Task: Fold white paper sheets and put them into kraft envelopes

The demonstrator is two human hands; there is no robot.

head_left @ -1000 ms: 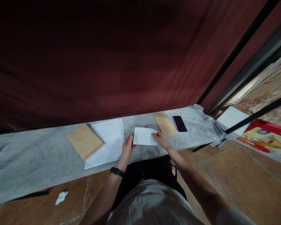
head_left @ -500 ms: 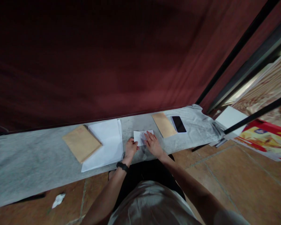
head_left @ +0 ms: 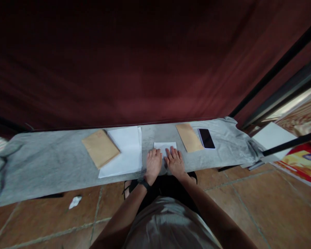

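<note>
A small white folded paper (head_left: 165, 145) lies flat on the grey cloth-covered bench in front of me. My left hand (head_left: 153, 164) rests palm down on its left edge, fingers stretched out and close together. On the paper's right part lies my right hand (head_left: 175, 162), also palm down, with its fingers spread. Both hands hide the near part of the paper. Right of it is a brown envelope (head_left: 189, 137). To the left, a stack of white sheets (head_left: 128, 152) lies partly under a pile of brown envelopes (head_left: 101, 147).
A phone (head_left: 207, 138) lies right of the single envelope. The narrow grey cloth (head_left: 54, 159) runs along a dark red curtain (head_left: 134, 86). Black poles and a red-and-yellow box (head_left: 303, 160) stand at the right. Crumpled white paper (head_left: 75, 202) is on the tiled floor.
My left hand has gone from gripping the paper's left edge to lying flat on it. The right hand still presses on the paper. The view has shifted slightly.
</note>
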